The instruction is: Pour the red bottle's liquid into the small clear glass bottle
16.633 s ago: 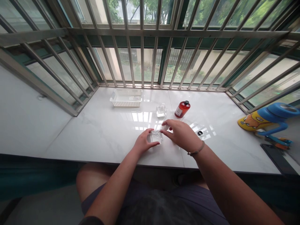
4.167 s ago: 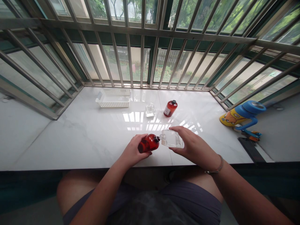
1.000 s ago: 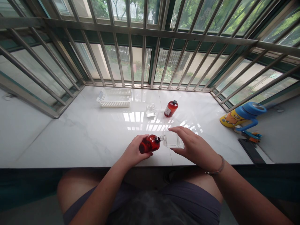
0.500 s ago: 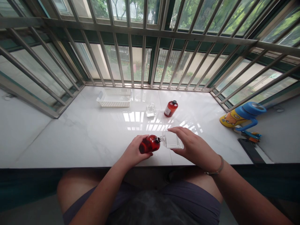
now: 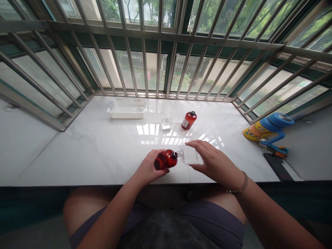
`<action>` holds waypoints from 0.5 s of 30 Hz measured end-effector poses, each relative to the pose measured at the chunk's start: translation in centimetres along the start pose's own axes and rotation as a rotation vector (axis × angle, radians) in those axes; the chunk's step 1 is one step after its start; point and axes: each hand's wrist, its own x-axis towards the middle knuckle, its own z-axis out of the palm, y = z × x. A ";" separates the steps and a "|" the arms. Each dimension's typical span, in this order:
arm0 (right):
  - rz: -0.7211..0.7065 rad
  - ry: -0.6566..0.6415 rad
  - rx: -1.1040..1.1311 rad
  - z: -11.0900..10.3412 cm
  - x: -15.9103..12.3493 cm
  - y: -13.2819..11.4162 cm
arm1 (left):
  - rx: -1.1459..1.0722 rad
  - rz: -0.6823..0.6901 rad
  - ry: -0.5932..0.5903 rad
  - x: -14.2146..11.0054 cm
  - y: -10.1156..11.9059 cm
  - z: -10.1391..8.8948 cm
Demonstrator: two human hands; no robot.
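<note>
A: What stands along the back of the marble sill [image 5: 77,162]?
B: A white plastic basket [image 5: 126,112], a small glass bottle [image 5: 167,122], and a red bottle [image 5: 189,120] with a dark cap.
A: Far right?
B: A blue-and-yellow toy [image 5: 267,127], just beside a dark phone [image 5: 277,166].

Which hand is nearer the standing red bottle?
Right. The right hand, on a clear glass bottle, is in front of the standing red bottle; the left hand, holding another red bottle, is farther off, front-left.
</note>
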 end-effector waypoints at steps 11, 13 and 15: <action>-0.009 -0.002 -0.003 -0.1 0.1 -0.1 | -0.005 -0.007 -0.007 0.0 0.0 -0.1; -0.010 -0.006 -0.004 -0.1 0.2 -0.1 | -0.004 -0.004 -0.006 0.0 0.0 -0.1; -0.012 -0.006 -0.005 -0.1 0.2 -0.1 | -0.003 -0.003 -0.008 0.0 0.0 -0.1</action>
